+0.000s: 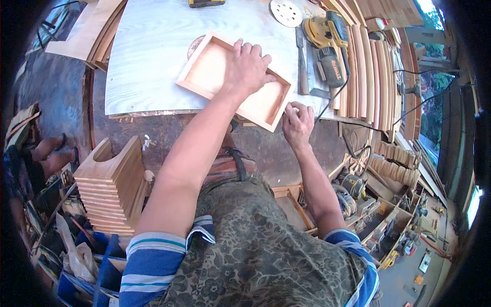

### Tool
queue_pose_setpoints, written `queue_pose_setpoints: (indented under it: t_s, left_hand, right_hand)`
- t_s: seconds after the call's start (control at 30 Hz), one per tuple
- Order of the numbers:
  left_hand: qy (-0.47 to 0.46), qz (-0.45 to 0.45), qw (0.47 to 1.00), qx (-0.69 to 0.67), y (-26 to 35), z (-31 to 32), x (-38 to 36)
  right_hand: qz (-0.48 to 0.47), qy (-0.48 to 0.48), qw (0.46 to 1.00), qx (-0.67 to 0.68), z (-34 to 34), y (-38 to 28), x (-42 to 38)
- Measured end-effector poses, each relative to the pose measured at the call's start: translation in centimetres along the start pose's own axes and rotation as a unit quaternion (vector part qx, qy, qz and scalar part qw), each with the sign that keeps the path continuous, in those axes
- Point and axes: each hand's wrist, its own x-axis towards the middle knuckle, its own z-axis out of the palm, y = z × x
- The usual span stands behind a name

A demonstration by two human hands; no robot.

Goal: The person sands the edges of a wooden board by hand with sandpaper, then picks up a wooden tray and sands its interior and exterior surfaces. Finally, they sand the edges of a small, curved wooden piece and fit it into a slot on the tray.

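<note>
A shallow, light wooden tray point(205, 70) with a low rim lies slanted across the near edge of the worktable, its right corner jutting past that edge. My left hand point(248, 69) reaches over the tray and grips its far rim, fingers on the outside and thumb inside. My right hand point(298, 124) is closed at the tray's right end, fingertips bent against the outer wall near the corner. Whatever those fingers may pinch is hidden. Right of the tray lie a chisel point(303, 71) and a metal square point(319, 92).
A yellow-and-black sander point(331, 59) with a cord rests right, near a perforated sanding disc point(286, 12). Curved wooden strips point(365, 77) line the table's right side. Cut boards point(110, 179) stand stacked lower left. Another person's legs point(51, 152) show at far left.
</note>
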Motion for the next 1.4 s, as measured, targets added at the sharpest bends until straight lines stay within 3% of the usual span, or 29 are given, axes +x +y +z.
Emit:
queue_pose_setpoints:
  t_s: [0.17,0.33,0.53,0.97,1.4]
  left_hand:
    - [-0.001,0.007,1.000,-0.014,-0.1,0.2,-0.1]
    - [-0.012,-0.009,1.000,-0.008,-0.1,0.1,0.2]
    - [0.007,0.002,1.000,-0.002,-0.3,0.5,0.1]
    - [-0.019,0.001,1.000,-0.016,-0.3,-0.1,0.4]
    - [0.012,-0.001,1.000,0.010,-0.2,0.2,0.2]
  right_hand:
    - [-0.023,-0.014,0.999,-0.024,-0.1,0.0,0.8]
    - [0.011,-0.126,0.991,-0.047,-0.9,0.8,1.8]
    - [0.007,-0.190,0.980,-0.061,-2.1,0.7,2.5]
    - [-0.018,-0.183,0.983,-0.026,-2.4,0.5,1.5]
    - [0.023,-0.188,0.982,-0.002,-2.3,-0.5,1.3]
